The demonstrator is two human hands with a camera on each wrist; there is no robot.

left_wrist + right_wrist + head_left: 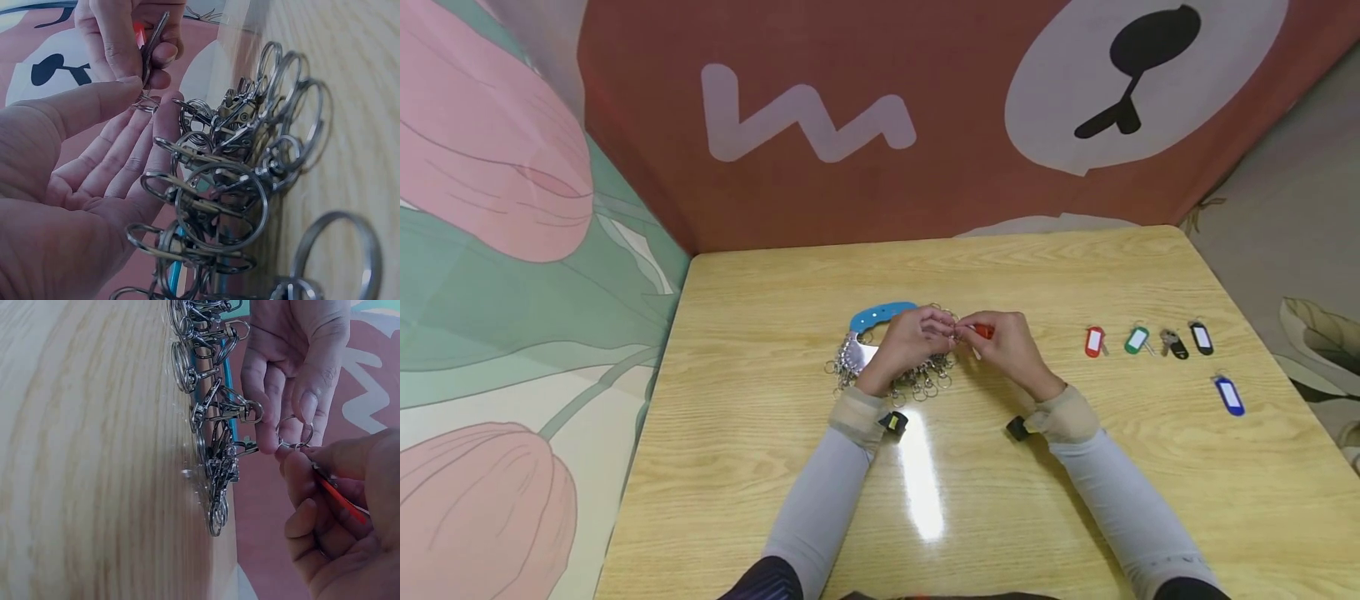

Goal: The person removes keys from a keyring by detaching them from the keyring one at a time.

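A large key holder with a blue handle (880, 315) lies on the table, its metal plate fringed with many clasps and split rings (222, 194). At its right end my left hand (917, 340) pinches one split ring (306, 434) between thumb and fingers, the other fingers stretched out. My right hand (1011, 346) faces it and grips a red key tag (340, 501) with a key (154, 47) between thumb and fingers. The fingertips of both hands meet at the ring. Whether the tag's own ring is threaded onto it, I cannot tell.
To the right lie a red key tag (1094, 342), a green key tag (1137, 339), a black tag with keys (1178, 347), another black tag (1201, 337) and a blue tag (1229, 395). The wooden table (737, 467) meets a brown printed wall covering (850, 200) behind.
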